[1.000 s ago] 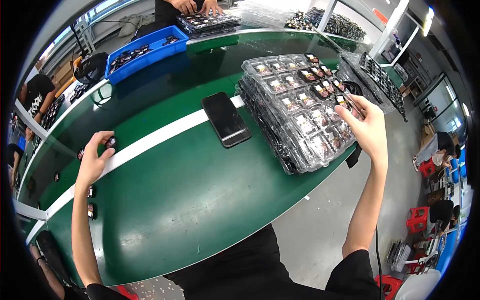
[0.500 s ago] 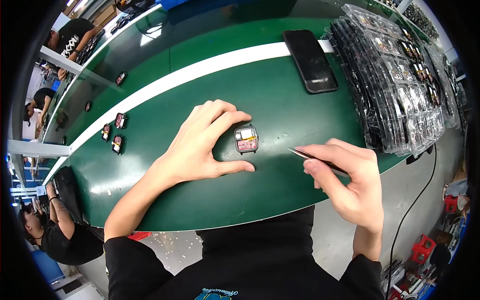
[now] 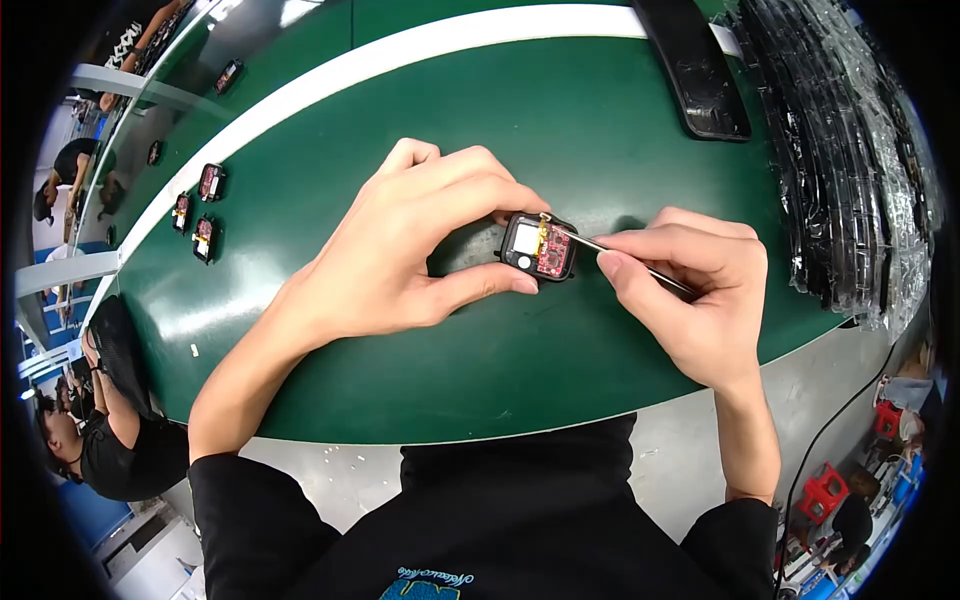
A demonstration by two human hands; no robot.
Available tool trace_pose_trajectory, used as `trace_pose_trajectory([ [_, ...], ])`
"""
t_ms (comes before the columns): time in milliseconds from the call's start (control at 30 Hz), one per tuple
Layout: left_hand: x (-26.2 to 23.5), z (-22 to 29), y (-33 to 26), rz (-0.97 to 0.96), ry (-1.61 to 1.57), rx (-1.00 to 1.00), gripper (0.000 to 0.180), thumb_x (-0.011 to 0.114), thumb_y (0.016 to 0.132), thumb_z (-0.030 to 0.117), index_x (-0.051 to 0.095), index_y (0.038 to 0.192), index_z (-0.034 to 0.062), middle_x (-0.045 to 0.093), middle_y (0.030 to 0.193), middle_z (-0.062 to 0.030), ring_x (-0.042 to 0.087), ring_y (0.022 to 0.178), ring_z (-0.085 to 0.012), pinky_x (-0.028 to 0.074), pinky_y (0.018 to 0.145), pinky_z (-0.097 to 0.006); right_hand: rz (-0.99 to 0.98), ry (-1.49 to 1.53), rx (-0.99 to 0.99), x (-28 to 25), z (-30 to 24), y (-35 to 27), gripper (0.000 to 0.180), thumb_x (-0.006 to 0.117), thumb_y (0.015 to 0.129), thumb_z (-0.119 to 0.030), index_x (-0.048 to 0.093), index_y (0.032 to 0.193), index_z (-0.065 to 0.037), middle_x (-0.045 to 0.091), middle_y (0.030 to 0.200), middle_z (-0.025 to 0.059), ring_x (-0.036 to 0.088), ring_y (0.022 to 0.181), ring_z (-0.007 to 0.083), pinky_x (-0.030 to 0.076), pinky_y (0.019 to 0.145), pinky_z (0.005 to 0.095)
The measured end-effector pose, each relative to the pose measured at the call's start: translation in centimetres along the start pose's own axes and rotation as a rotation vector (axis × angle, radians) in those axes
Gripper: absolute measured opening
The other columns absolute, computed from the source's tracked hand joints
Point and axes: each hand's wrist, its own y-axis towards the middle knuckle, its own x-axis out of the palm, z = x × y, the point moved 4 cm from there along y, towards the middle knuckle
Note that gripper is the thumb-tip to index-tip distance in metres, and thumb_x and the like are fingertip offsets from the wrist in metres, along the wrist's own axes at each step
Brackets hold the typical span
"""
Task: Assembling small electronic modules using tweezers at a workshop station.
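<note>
An opened smartwatch case (image 3: 539, 246) with a red circuit board, a white block and a yellow ribbon lies on the green table, turned at a slant. My left hand (image 3: 430, 240) grips it from the left, index finger at its top edge and thumb at its lower edge. In my right hand (image 3: 690, 280) is a pair of metal tweezers (image 3: 640, 266), pinched between thumb and fingers. Their tips reach the upper right of the circuit board near the yellow ribbon. Whether the tips grasp any part is too small to tell.
Several similar watch cases (image 3: 204, 238) lie at the left of the green table (image 3: 420, 390). A black phone (image 3: 700, 85) rests at the back right, beside a tall stack of clear plastic trays (image 3: 840, 160). Another person (image 3: 110, 440) sits at the left.
My left hand has closed on the watch case, which is now turned clockwise. My right hand has brought the tweezers leftward onto its circuit board. The head view has shifted.
</note>
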Motion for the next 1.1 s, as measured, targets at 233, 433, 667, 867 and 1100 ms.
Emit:
trace_pose_trajectory([
  [233,0.0,-0.3,0.3,-0.033,-0.021,-0.017,0.06,0.1,0.077,0.027,0.082,0.13,0.005,0.077,0.106,-0.0066,0.069,0.096,-0.0233,0.042,0.094,-0.038,-0.011,-0.186,-0.168,0.4,-0.6,0.3,0.013,0.083,0.086,0.006,0.087,0.098,0.004,0.064,0.065,0.0033,0.051,0.053,0.0069,0.032,0.05,0.0266],
  [433,-0.1,-0.4,0.3,-0.031,0.018,-0.004,0.061,0.1,0.077,0.028,0.083,0.131,0.0058,0.078,0.106,-0.0064,0.068,0.095,-0.0236,0.043,0.091,-0.037,-0.006,-0.215,-0.161,0.8,-0.7,0.3,0.014,0.083,0.086,0.007,0.087,0.099,0.003,0.066,0.067,0.0031,0.053,0.056,0.0073,0.033,0.052,0.0261],
  [667,0.0,0.2,0.4,0.041,-0.011,-0.076,0.059,0.1,0.077,0.024,0.082,0.131,0.0094,0.075,0.099,-0.003,0.056,0.08,-0.0185,0.042,0.079,-0.034,0.052,-0.2,-0.185,0.5,-0.5,-0.3,0.016,0.086,0.085,0.007,0.087,0.101,0.003,0.066,0.069,0.003,0.051,0.056,0.0068,0.033,0.052,0.0259],
  [867,0.2,-0.1,0.3,0.064,0.055,-0.018,0.057,0.1,0.077,0.024,0.082,0.129,0.0101,0.069,0.091,-0.0011,0.049,0.075,-0.0165,0.038,0.074,-0.033,0.09,-0.35,-0.302,0.8,-1.0,-0.4,0.025,0.089,0.082,0.007,0.088,0.106,0.001,0.064,0.07,0.001,0.046,0.055,0.0057,0.031,0.051,0.0264],
  [1100,0.1,-0.4,0.4,0.041,0.022,0.006,0.057,0.1,0.076,0.024,0.082,0.129,0.009,0.07,0.092,-0.0014,0.051,0.075,-0.0163,0.039,0.078,-0.035,0.105,-0.42,-0.388,1.2,-1.1,-0.4,0.029,0.09,0.081,0.008,0.088,0.108,0.0,0.065,0.074,0.0003,0.043,0.053,0.0051,0.03,0.05,0.027],
])
